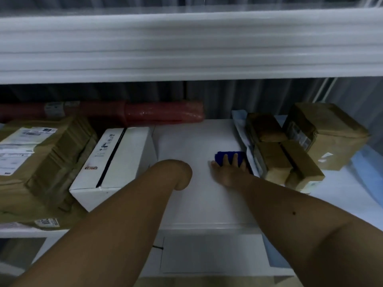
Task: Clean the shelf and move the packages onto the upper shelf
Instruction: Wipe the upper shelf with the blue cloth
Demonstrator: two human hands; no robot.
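A: What is the right hand (227, 172) doing?

B: It lies flat on a blue cloth (229, 158), fingers spread over it, pressing it to the bare middle of the white shelf (186, 146). The cloth's near edge is hidden under the palm.

A: And the left hand (182, 175)?

B: Hard to make out. It is bent down at the wrist, so the fingers are hidden; I cannot tell whether that grip is apart or together.

A: Where are the packages?

B: On the left, a white box (116, 162) sits just beside a brown parcel (35, 162) that the frame edge cuts off. A red roll (161, 113) lies far behind them, dim. On the right, taped brown parcels (290, 154) cluster together, labels too blurred to read.

A: The upper shelf (186, 48)?

B: Only its smeared white front edge shows.
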